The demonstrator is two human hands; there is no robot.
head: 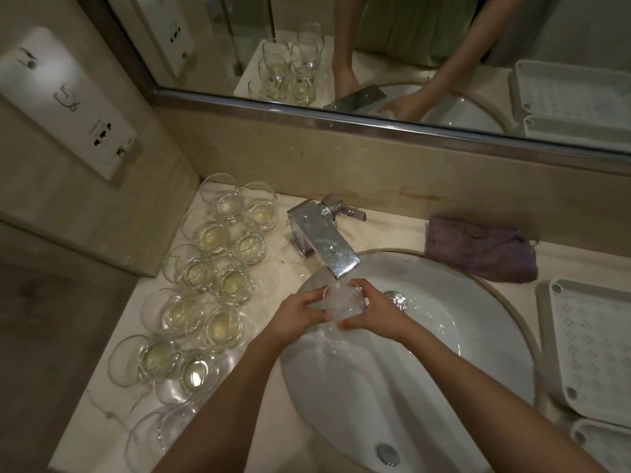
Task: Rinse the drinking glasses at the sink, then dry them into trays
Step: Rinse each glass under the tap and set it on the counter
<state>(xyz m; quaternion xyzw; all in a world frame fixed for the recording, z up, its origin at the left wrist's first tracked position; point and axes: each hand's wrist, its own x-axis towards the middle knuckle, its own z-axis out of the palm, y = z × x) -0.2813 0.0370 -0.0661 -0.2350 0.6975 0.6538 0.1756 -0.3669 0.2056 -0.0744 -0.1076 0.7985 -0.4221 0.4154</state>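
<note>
From the head camera, both hands hold one drinking glass point(342, 299) over the white sink point(478, 336), directly under the spout of the chrome tap point(324, 242). Water runs from the spout into the glass and spills down into the bowl below it. The left hand point(296, 317) wraps the glass from its left side, fingers curled round the wall with the thumb near the rim. The right hand point(377, 314) grips it from the right, fingers curled over the far edge and the thumb pressed on the near side.

Left of the held glass, on the counter point(283, 268), stands a crowd of other glasses point(211, 278), upright and close together, running from the back wall toward the near edge. Right of the grip and behind the sink lies a purple cloth point(481, 250). Farther right, past the sink rim, sit two white trays point(594, 349), one beyond the other. The mirror point(375, 46) above the tap reflects the glasses, arms and trays.
</note>
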